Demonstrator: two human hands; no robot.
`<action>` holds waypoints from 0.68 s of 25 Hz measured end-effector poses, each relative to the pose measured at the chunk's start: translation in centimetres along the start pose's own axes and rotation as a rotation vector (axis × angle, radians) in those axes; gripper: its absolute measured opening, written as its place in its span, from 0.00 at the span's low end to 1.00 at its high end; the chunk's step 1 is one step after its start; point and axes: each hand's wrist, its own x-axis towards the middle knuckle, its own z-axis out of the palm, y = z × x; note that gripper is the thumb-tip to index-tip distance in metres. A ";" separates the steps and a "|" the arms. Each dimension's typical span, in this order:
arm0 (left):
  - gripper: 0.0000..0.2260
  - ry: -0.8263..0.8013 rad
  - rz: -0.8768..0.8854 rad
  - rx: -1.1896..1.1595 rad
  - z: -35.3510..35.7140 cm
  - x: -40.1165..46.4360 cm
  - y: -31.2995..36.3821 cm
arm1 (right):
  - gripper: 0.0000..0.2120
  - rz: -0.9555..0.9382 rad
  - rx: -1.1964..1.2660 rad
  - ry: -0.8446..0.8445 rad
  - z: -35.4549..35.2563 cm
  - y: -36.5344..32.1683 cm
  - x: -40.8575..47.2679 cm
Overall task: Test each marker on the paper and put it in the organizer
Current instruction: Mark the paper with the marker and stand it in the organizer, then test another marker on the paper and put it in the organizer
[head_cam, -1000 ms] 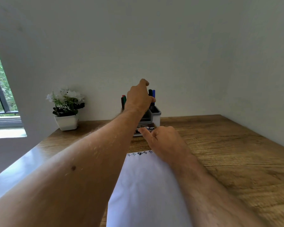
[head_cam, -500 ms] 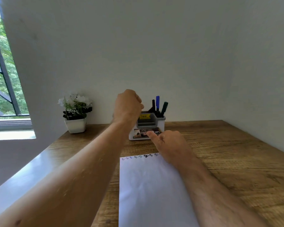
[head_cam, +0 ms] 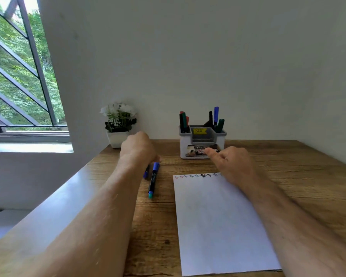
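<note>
Wooden desk (head_cam: 288, 176): I count two loose markers (head_cam: 153, 179) under left hand (head_cam: 137, 149), grip unclear; right hand (head_cam: 231, 163) loosely curled, empty, on white paper sheet (head_cam: 218, 226).

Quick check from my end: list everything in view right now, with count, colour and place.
organizer: one, white and grey, back of table by wall
markers in organizer: about seven, red, green, black, blue, upright in its two side compartments
loose markers: two, blue-capped, on table left of paper
paper: one white sheet, coloured test marks along top edge
potted plant: one, white flowers, white pot, back left
table: one, wooden
left hand: over the loose markers, grip hidden
right hand: on paper's top right corner, fingers loosely curled
</note>
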 end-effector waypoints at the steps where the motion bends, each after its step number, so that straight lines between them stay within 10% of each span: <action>1: 0.18 0.006 0.016 0.053 0.1 -0.4 0.2 | 0.32 -0.003 0.002 0.003 0.0 0.0 0.1; 17: 0.11 -0.042 0.162 0.302 1.7 -2.4 2.1 | 0.32 -0.031 -0.007 -0.001 0.1 -0.1 0.2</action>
